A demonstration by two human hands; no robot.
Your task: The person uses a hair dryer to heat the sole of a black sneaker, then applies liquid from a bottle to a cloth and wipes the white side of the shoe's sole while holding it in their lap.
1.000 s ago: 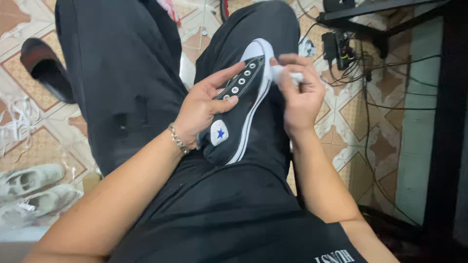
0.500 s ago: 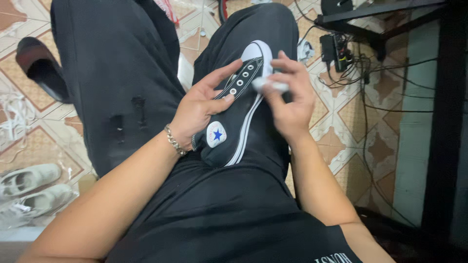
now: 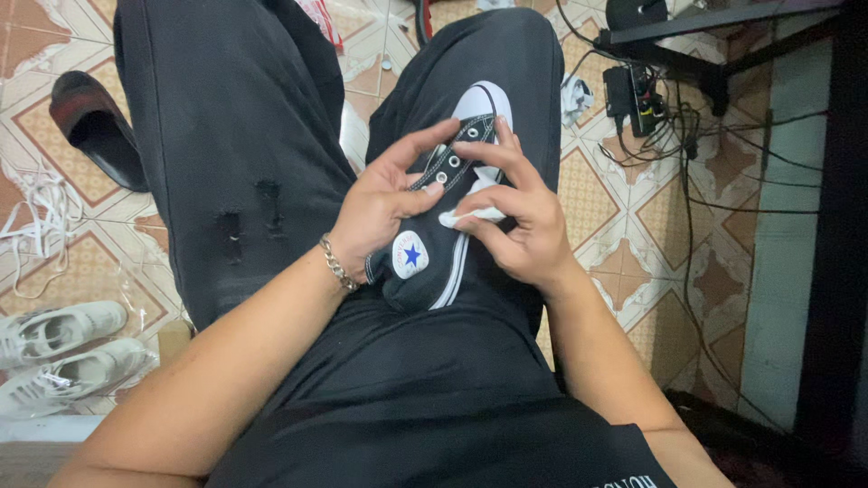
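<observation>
A black high-top canvas sneaker (image 3: 425, 258) with a white toe cap, white sole stripe and a round white ankle patch lies on my right thigh, toe pointing away. My left hand (image 3: 384, 203) grips it along the eyelet side, fingers spread over the upper; a chain bracelet sits on that wrist. My right hand (image 3: 520, 221) presses a small white wipe (image 3: 466, 217) against the shoe's side near the eyelets. No laces show in the eyelets.
I sit in black trousers over a patterned tile floor (image 3: 624, 226). A dark slipper (image 3: 95, 126) and loose white laces (image 3: 36, 212) lie at left, a pair of white sneakers (image 3: 63, 352) at lower left. A power strip with tangled cables (image 3: 637, 95) sits under a dark desk at right.
My right hand has slid with the white wipe from the toe end down toward the middle of the shoe. The left hand's grip has stayed about the same.
</observation>
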